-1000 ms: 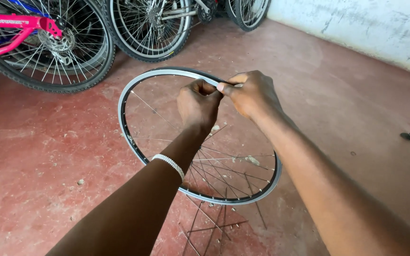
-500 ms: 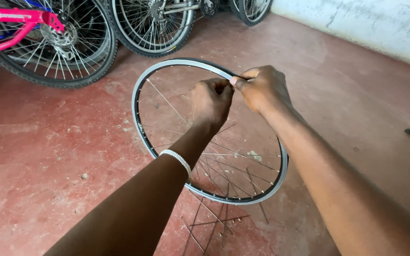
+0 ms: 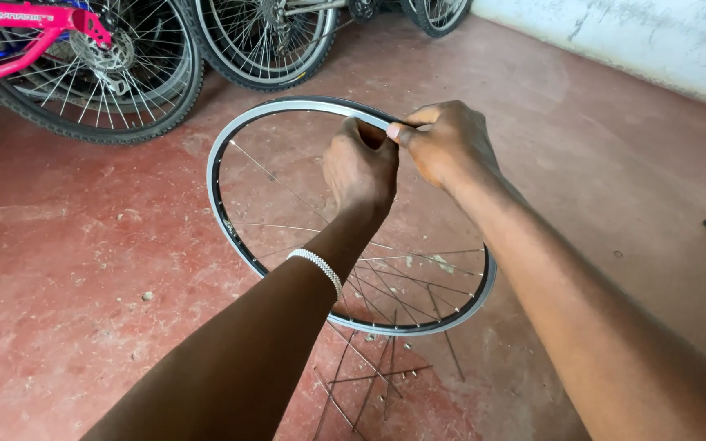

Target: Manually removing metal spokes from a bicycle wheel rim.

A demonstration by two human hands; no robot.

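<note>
Taking the bare bicycle rim [image 3: 230,131] as my landmark and working outward from the camera, I count one loose bundle of spokes [image 3: 373,371] lying on the floor just below the rim's near edge, several of them crossing one another. Two forearms reach out over that near edge, and I see one white beaded bracelet [image 3: 318,265] on the left wrist, over the lower part of the rim. The rim itself is a single silver and black hoop, held tilted above the floor, with only some spokes fitted, most of them fanned across its lower half. At its far upper edge both hands meet: my left hand [image 3: 361,167] is clenched, fingers curled in over the inner side of the rim, and I cannot tell whether it pinches a spoke there; my right hand [image 3: 449,145] grasps the rim's top edge, thumb and fingers pinched on it. The floor [image 3: 83,269] under the rim is red painted concrete, worn and dusty, with small stones and grit. Beyond the rim to the upper left stands one pink bicycle [image 3: 26,28] with a black tyre; I count at least two more bicycle wheels [image 3: 267,41] behind it. To the far right runs a pale, stained wall [image 3: 631,37].
</note>
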